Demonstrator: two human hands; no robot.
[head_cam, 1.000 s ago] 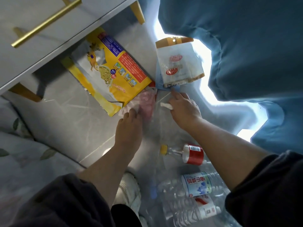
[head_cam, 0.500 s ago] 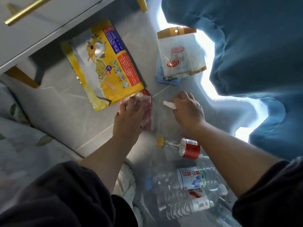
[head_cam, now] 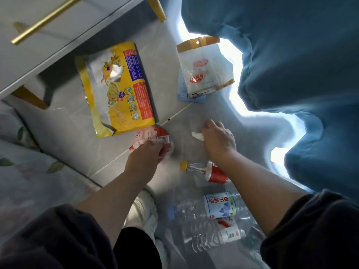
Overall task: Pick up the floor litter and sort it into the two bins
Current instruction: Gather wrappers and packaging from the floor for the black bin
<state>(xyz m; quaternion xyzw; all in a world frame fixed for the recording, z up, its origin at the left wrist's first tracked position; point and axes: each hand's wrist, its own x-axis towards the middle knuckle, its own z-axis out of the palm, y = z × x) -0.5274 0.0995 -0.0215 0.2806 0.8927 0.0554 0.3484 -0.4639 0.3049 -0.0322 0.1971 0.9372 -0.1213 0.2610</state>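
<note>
Gripping a crumpled red-and-white wrapper (head_cam: 150,138) at mid-frame, the left hand (head_cam: 144,162) has its fingers closed on it just below the yellow noodle bag (head_cam: 118,88). The right hand (head_cam: 217,141) pinches a white paper scrap (head_cam: 197,135) over the floor (head_cam: 64,136). A clear pouch (head_cam: 204,68) with a red logo lies at upper centre. At lower centre, one bottle (head_cam: 219,205) reads 迎驾山泉; a red-labelled bottle (head_cam: 206,171) lies above it.

Crumpled red-and-white wrapper (head_cam: 149,138) just below flat yellow bag (head_cam: 116,88); clear bottles (head_cam: 213,216) lying nearer.
</note>
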